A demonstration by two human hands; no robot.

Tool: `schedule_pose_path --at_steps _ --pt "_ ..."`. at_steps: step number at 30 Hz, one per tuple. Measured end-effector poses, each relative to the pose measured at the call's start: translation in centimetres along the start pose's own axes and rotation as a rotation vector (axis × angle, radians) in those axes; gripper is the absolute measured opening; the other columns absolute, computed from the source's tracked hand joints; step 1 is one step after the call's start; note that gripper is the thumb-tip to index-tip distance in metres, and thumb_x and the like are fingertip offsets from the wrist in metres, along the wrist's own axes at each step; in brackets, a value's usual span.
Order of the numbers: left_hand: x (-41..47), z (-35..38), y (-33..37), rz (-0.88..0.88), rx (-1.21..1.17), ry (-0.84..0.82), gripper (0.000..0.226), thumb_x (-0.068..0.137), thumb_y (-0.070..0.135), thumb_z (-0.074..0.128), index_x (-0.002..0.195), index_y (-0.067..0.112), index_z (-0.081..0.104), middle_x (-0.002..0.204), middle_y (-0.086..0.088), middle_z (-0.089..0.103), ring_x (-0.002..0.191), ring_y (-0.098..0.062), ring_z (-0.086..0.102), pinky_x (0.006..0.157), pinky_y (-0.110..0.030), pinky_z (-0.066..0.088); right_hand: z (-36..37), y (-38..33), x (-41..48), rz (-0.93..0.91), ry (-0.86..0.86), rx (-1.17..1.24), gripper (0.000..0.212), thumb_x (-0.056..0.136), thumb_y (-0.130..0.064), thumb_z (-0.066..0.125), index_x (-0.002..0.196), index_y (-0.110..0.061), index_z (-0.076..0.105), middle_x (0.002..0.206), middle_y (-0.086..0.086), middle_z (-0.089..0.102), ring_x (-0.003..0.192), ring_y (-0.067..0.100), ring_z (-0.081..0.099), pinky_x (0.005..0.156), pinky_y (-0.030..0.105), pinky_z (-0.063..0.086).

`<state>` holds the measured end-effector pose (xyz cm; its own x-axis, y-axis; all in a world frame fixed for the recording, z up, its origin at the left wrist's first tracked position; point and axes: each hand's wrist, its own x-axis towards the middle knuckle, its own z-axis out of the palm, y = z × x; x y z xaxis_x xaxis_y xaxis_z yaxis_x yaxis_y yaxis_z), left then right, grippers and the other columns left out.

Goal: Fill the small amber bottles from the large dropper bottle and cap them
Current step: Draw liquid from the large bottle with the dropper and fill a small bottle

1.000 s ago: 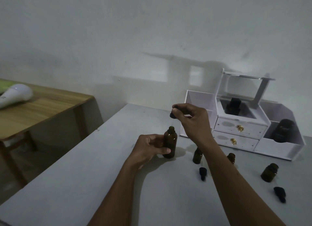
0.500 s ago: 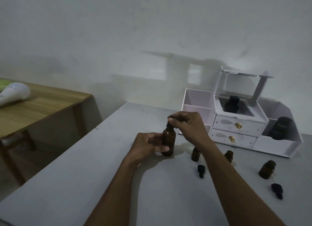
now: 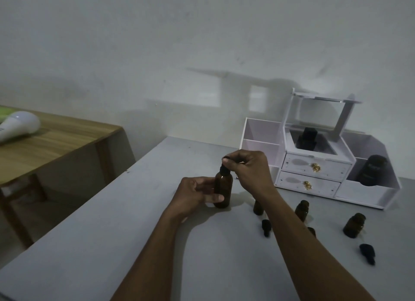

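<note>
While three small amber glass bottles (image 3: 354, 225) stood uncapped on the grey tabletop (image 3: 139, 222), filling appeared barely begun, if at all; no liquid level was readable in the dim light. Head cam, only view: the left hand (image 3: 195, 195) was wrapped around the body of the large amber dropper bottle (image 3: 223, 191), thumb across the front, holding it upright with its base on the table. The right hand (image 3: 250, 170) was closed narrow on the black dropper cap (image 3: 225, 167), fingertips (image 3: 227, 163) pinching the bulb directly above the bottle's neck; cap sat at or in the neck, and whether threaded or loose couldn't be told.

The small bottles stood near, to the right of the big bottle and partly behind the right forearm, w/ loose black caps (image 3: 367, 253) lying on the table between and in front of them. Judging by that, all capping was left to do, approx. the whole job.

At back right stood a white plastic desk organiser w/ two gold-knobbed drawers (image 3: 314, 177), dark containers in its compartments. At far left, a white LED bulb (image 3: 19, 126) lay on a wooden side table (image 3: 67, 141).
</note>
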<state>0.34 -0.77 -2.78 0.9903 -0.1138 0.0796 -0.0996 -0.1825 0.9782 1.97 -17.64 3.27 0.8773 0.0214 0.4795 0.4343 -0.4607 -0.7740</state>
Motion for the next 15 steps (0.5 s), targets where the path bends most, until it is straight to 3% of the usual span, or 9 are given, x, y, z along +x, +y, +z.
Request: schedule_pose_path --at_steps 3,8,13,15 --pt "0.0 0.0 0.0 -0.002 -0.003 0.001 0.044 0.063 0.018 0.09 0.099 0.037 0.073 0.098 0.018 0.074 0.091 0.001 0.07 0.086 -0.027 0.052 0.2 -0.1 -0.1 -0.002 0.015 0.009 0.006 0.085 -0.014 0.075 0.085 -0.019 0.079 0.072 -0.019 0.069 0.071 -0.002 0.068 0.073 0.023 0.056" --pt "0.0 -0.1 0.0 0.002 -0.019 -0.004 0.048 0.063 0.014 0.089 0.106 0.029 0.073 0.099 0.014 0.075 0.093 -0.002 0.07 0.088 -0.028 0.051 -0.1 -0.3 -0.1 -0.012 0.02 0.052 0.006 0.088 -0.018 0.072 0.089 -0.022 0.077 0.078 -0.013 0.073 0.076 0.001 0.071 0.071 0.011 0.05" --pt "-0.1 0.0 0.1 0.002 -0.024 -0.011 0.051 0.064 0.009 0.088 0.109 0.027 0.072 0.091 0.021 0.074 0.086 0.006 0.069 0.068 -0.009 0.049 -1.4 -2.0 0.4 -0.063 0.064 0.202 0.008 0.09 -0.018 0.071 0.096 -0.016 0.076 0.079 -0.005 0.077 0.076 0.0 0.072 0.07 0.004 0.049" --pt "0.0 0.0 0.0 0.003 -0.028 0.002 0.053 0.063 0.007 0.088 0.112 0.022 0.072 0.092 0.019 0.074 0.086 0.005 0.069 0.07 -0.009 0.05 -1.8 -2.6 0.7 -0.081 0.083 0.232 0.01 0.09 -0.017 0.071 0.097 -0.013 0.076 0.08 -0.002 0.077 0.076 0.0 0.072 0.069 0.005 0.049"
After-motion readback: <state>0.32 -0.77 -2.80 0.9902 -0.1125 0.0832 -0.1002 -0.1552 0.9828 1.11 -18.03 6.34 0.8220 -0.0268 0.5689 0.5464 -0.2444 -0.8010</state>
